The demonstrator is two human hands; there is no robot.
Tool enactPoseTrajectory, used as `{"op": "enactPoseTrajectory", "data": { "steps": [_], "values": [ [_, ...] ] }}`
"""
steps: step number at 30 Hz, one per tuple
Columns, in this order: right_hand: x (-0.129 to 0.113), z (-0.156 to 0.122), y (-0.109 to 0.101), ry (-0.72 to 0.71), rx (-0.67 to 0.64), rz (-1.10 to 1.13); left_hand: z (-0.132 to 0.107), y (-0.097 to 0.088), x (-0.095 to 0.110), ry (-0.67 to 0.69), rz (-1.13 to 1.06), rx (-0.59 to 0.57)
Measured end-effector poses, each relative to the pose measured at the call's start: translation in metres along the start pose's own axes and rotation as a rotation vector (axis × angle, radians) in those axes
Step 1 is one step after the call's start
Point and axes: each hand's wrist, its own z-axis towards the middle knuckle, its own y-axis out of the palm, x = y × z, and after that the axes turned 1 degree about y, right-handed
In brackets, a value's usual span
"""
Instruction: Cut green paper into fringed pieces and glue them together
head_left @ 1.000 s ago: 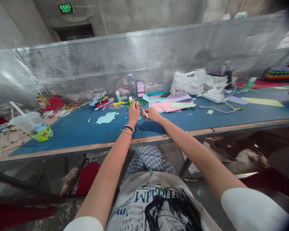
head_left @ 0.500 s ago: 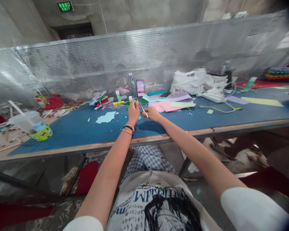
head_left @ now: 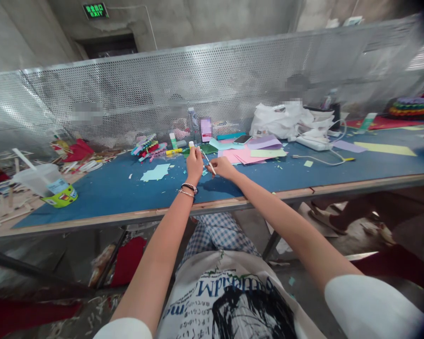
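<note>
My right hand [head_left: 220, 167] is closed around the pale handles of a pair of scissors [head_left: 211, 165]. The thin blades point up and left toward the fingers of my left hand [head_left: 194, 162]. Those fingers are pinched together just above the table, and what they hold is too small or hidden to make out. Dark green paper [head_left: 207, 149] shows right behind the fingertips; I cannot tell if the hand touches it. A piece of light blue paper [head_left: 156, 172] lies to the left, among small scraps.
Pink paper sheets [head_left: 238, 156] and a phone [head_left: 242, 140] lie behind my right hand. A glue stick [head_left: 173, 140] and a water bottle [head_left: 192, 125] stand further back. A plastic cup [head_left: 44, 181] is at left, a white bag [head_left: 277, 121] at right. A perforated metal panel [head_left: 155, 89] borders the table.
The scissors have turned slightly in my right hand, with the blades now looking closer together. My left hand has shifted a little to the left.
</note>
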Motion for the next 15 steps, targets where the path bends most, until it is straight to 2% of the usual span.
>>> {"op": "enactPoseTrajectory", "data": {
  "steps": [7, 15],
  "values": [
    [-0.0026, -0.0015, 0.0006, -0.008, -0.021, -0.020, 0.0001, -0.0002, 0.0007, -0.001, -0.003, 0.002],
    [0.0007, 0.0005, -0.0001, -0.010, 0.004, -0.083, -0.0017, 0.0004, 0.0035, -0.011, -0.049, -0.061]
  ]
}}
